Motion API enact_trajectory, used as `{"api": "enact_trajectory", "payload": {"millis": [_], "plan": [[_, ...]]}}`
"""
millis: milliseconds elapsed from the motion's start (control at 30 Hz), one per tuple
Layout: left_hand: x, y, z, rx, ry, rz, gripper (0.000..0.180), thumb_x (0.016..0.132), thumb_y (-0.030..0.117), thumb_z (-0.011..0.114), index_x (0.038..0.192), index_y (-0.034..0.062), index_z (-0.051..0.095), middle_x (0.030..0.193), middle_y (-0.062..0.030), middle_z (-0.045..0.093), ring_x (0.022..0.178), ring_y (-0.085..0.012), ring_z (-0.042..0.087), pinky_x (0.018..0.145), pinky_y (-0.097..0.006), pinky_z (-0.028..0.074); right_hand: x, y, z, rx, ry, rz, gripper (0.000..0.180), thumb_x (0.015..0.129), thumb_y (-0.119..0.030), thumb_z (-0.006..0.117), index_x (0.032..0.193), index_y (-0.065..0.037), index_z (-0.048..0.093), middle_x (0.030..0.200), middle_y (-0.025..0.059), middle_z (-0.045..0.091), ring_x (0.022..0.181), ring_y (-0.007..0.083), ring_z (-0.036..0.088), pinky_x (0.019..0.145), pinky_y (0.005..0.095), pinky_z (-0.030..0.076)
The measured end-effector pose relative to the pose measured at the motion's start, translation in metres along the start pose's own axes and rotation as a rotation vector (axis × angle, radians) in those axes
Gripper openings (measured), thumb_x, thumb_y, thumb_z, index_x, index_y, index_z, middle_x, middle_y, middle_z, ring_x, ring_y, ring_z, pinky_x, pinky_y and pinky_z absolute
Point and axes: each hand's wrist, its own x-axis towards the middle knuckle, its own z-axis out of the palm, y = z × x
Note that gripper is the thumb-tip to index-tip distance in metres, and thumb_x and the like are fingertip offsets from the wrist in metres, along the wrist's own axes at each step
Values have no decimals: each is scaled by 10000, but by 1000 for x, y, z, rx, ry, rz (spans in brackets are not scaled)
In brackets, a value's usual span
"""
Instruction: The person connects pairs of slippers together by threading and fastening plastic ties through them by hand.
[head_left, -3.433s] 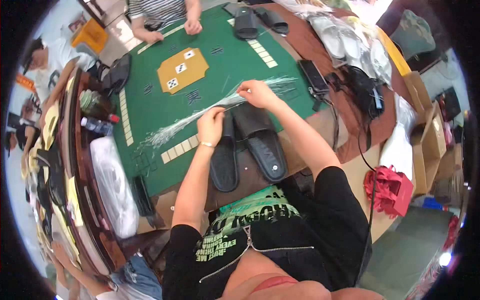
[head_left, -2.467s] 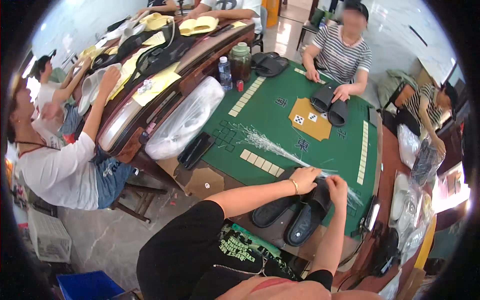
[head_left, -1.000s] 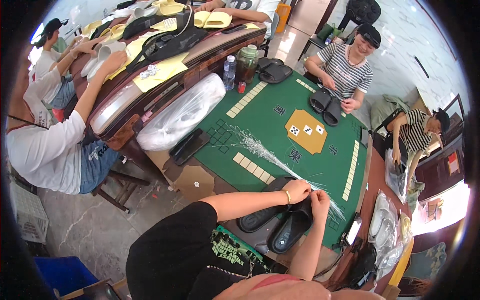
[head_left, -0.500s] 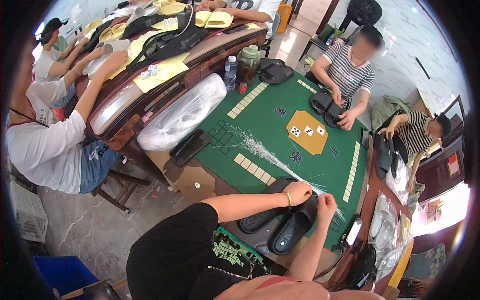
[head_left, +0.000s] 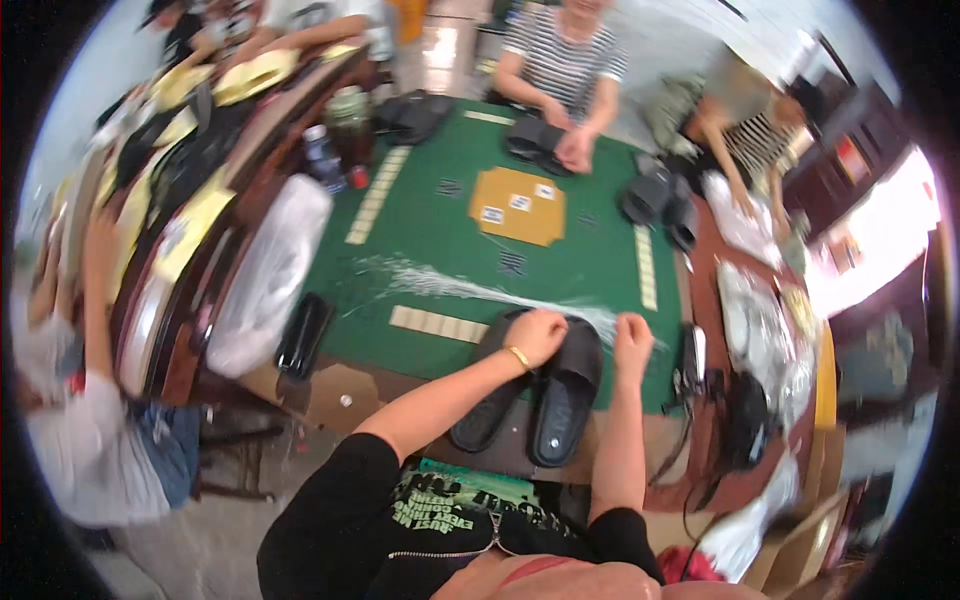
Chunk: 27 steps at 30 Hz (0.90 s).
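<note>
A pair of black slide sandals lies side by side at the near edge of the green table: the left slide [head_left: 480, 415] and the right slide [head_left: 563, 405]. My left hand [head_left: 540, 338] is closed over the straps where the two slides meet; what its fingers pinch is hidden. Just right of the right slide, my right hand [head_left: 632, 345] is raised with fingers pinched together, and anything in them is too small to make out. Behind both hands, a bundle of thin white plastic strands [head_left: 440, 282] stretches across the table, its left end frayed.
Opposite, a person in stripes handles black slides [head_left: 537, 142]. More dark slides [head_left: 650, 195] are at the right, near another person. A plastic-wrapped bundle [head_left: 270, 275] and a black case [head_left: 305, 335] lie left. Bagged slides [head_left: 755, 320] cover the right-hand bench.
The view has turned, so the table appears straighter and farther left. My hands remain at the slides, the right one still pinched and slightly apart from the left.
</note>
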Motion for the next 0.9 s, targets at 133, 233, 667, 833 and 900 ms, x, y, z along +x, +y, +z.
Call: {"api": "enact_trajectory", "payload": {"millis": [133, 233, 667, 833, 900], "plan": [[7, 4, -4, 16, -57, -8, 167, 790, 204, 550, 810, 84, 664, 833, -139, 639, 812, -324, 601, 735, -416, 481, -7, -22, 21, -297, -346, -38, 195, 774, -201, 646, 786, -8, 624, 704, 86, 616, 650, 168, 572, 619, 306, 466], [7, -8, -4, 48, -67, -16, 146, 781, 156, 620, 859, 36, 650, 829, -141, 644, 749, -270, 633, 690, -337, 498, -14, -26, 38, -363, -486, -178, 173, 772, -194, 630, 794, -22, 641, 746, 141, 636, 675, 253, 615, 611, 338, 470], [14, 1, -12, 356, -312, -174, 295, 855, 320, 484, 909, 43, 572, 915, -230, 606, 874, -411, 574, 755, -482, 447, -34, 41, 0, -6, 94, 137, 150, 811, -159, 590, 875, -29, 631, 796, 108, 648, 731, 200, 623, 689, 319, 493], [25, 5, -22, 326, -363, -29, 298, 855, 308, 496, 855, 36, 618, 874, -194, 620, 837, -386, 581, 742, -460, 459, -28, 54, -1, -7, 92, 103, 172, 847, -175, 589, 904, -19, 634, 796, 49, 637, 724, 122, 588, 677, 268, 479], [20, 11, -41, 187, -293, 52, 270, 852, 273, 516, 867, 24, 618, 844, -193, 617, 824, -375, 582, 730, -445, 463, -26, 55, -5, -4, 53, 97, 140, 867, -116, 567, 942, -19, 634, 814, 40, 629, 724, 106, 574, 672, 242, 468]]}}
